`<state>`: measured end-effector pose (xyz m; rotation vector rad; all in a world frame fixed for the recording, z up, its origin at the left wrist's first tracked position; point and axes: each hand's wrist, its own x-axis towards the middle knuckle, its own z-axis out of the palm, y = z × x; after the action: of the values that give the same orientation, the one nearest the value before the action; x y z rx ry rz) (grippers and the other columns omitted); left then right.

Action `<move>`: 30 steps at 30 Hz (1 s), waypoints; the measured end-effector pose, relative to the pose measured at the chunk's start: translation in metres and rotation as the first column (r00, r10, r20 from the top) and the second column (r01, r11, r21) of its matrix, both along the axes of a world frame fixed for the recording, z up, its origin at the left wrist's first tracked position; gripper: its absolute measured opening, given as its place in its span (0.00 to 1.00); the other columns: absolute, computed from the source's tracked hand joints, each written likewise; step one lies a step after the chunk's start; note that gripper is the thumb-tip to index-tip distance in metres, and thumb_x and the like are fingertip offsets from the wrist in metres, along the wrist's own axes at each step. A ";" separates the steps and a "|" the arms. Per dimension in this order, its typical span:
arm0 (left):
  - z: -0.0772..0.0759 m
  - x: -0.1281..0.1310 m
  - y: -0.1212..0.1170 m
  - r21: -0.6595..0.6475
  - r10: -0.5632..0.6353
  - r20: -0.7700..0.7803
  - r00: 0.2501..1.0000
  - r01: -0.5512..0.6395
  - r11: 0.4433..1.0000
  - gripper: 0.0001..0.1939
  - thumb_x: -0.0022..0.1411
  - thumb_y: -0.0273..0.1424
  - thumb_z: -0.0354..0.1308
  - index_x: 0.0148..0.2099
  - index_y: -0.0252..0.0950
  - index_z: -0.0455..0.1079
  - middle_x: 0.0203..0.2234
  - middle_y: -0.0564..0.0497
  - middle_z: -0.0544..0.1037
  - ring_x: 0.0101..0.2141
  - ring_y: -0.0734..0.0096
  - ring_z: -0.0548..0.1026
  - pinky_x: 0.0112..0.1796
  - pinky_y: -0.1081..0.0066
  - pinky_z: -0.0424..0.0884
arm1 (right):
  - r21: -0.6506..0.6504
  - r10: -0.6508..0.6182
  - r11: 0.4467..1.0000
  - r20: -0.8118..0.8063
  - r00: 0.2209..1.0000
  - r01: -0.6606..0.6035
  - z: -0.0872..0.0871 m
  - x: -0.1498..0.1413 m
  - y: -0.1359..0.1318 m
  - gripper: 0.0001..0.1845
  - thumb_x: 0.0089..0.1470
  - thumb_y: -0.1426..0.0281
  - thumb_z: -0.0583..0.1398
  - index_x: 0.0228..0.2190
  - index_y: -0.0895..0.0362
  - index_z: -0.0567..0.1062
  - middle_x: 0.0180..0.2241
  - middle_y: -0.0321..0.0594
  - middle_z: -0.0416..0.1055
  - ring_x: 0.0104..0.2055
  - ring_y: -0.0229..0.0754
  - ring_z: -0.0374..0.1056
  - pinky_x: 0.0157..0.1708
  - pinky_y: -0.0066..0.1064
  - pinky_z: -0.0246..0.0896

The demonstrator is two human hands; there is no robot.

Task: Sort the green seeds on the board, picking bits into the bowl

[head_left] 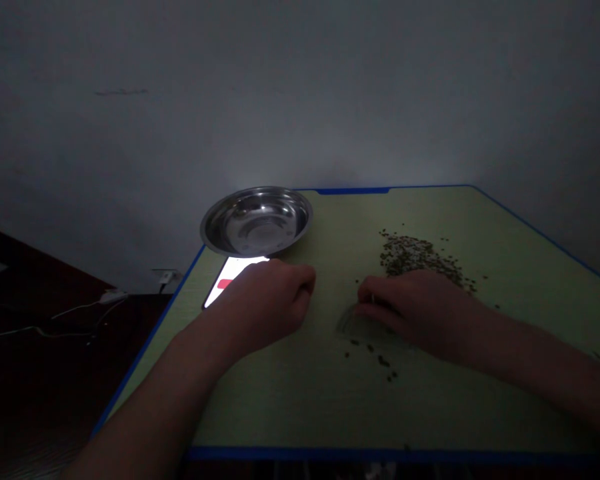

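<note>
My left hand is closed, thumb against curled fingers, above the table just in front of a shiny steel bowl. Whatever it may hold is hidden. Fingers pinched together, my right hand is over the near edge of a spread of small dark and light seeds or beans. A tiny pale speck shows at its fingertips, too small to name. Under that hand lies a clear, see-through dish or lid, mostly covered. Several loose dark bits are scattered on the table nearer to me.
A phone with a lit white screen lies partly under the bowl's rim and behind my left hand. The pale green table has a blue edge and stands by a grey wall. Cables and a plug are at the left.
</note>
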<state>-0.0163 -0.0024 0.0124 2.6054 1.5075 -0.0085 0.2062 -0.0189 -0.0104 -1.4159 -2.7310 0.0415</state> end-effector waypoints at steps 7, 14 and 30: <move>0.001 0.000 0.000 0.002 0.006 0.000 1.000 -0.006 1.000 0.11 0.59 0.30 0.44 0.30 0.38 0.68 0.22 0.51 0.71 0.25 0.70 0.66 0.26 0.69 0.51 | -0.166 0.139 0.974 -0.114 0.984 -0.157 0.004 -0.008 -0.008 0.07 0.58 0.68 0.58 0.29 0.54 0.74 0.22 0.33 0.75 0.22 0.37 0.69 0.23 0.28 0.49; -0.001 0.000 -0.001 0.006 0.016 0.001 1.000 -0.016 1.000 0.11 0.59 0.32 0.44 0.30 0.39 0.67 0.21 0.52 0.70 0.24 0.70 0.65 0.26 0.69 0.51 | -0.267 0.141 0.946 -0.169 0.975 -0.183 0.000 -0.011 -0.032 0.07 0.56 0.68 0.60 0.27 0.55 0.75 0.22 0.34 0.76 0.22 0.39 0.71 0.20 0.28 0.50; 0.000 0.001 0.002 -0.013 0.020 0.010 1.000 -0.020 1.000 0.11 0.58 0.31 0.45 0.29 0.39 0.67 0.20 0.53 0.70 0.22 0.72 0.64 0.25 0.69 0.51 | -0.343 0.066 0.926 -0.261 0.963 -0.156 -0.002 -0.005 -0.050 0.08 0.57 0.67 0.60 0.27 0.53 0.76 0.24 0.35 0.77 0.25 0.39 0.73 0.23 0.28 0.57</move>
<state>-0.0153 -0.0009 0.0119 2.5769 1.5247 -0.0024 0.2012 -0.0687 -0.0120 -1.2187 -2.6809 0.7111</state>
